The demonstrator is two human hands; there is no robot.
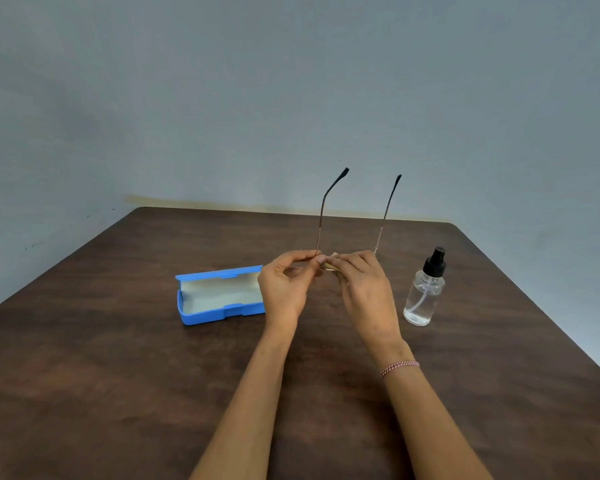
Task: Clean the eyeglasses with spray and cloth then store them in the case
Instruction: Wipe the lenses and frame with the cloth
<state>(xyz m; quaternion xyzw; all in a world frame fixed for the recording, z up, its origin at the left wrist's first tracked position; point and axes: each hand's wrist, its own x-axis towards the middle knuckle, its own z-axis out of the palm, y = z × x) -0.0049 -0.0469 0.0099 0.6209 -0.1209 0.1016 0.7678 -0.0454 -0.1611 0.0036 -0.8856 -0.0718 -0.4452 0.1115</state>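
Mostly the eyeglasses (321,220) hide behind left hand (284,285) and right hand (364,289), each grip pinching them; only the temples (383,220) show.

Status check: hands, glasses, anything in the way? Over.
Left hand and right hand pinch the eyeglasses, temples unfolded. Case open, left of hands. Spray bottle upright, right. Nothing between glasses and case.

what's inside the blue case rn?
Only pale grey lining shows inside the open case. Its right end is hidden behind the left hand, so that part is unknown. The eyeglasses are out, pinched by the left hand and right hand.
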